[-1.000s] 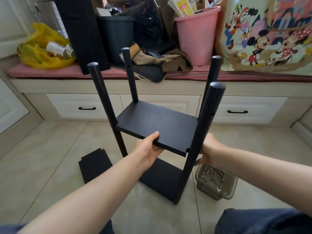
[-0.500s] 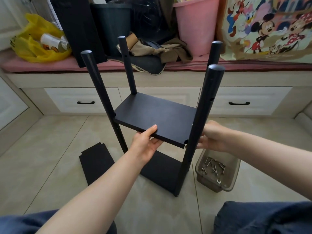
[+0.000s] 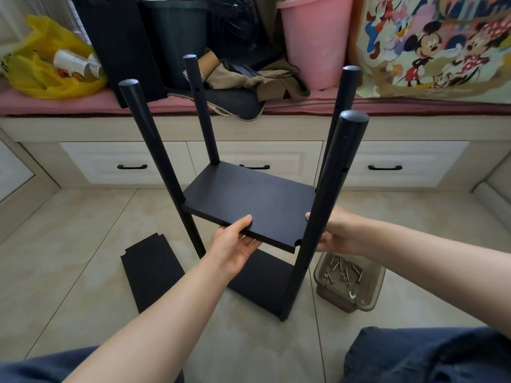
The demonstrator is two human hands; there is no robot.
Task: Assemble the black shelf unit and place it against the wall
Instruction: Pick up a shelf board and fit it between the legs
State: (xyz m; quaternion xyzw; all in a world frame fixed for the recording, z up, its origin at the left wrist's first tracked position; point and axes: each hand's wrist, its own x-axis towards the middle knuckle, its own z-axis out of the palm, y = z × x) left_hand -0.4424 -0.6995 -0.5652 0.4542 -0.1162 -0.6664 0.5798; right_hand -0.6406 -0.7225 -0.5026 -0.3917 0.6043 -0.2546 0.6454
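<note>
Left hand pinched the near edge of the shelf board, thumb on top, fingers under. Right hand gripped the board's right end w/ thumb on top, fingers partly hidden behind the front-right post. Board sat level btwn four upright posts, above the base board on the tile floor. Spare panel lay flat to the left. Clear tub of screws stood just right of the unit.
</note>
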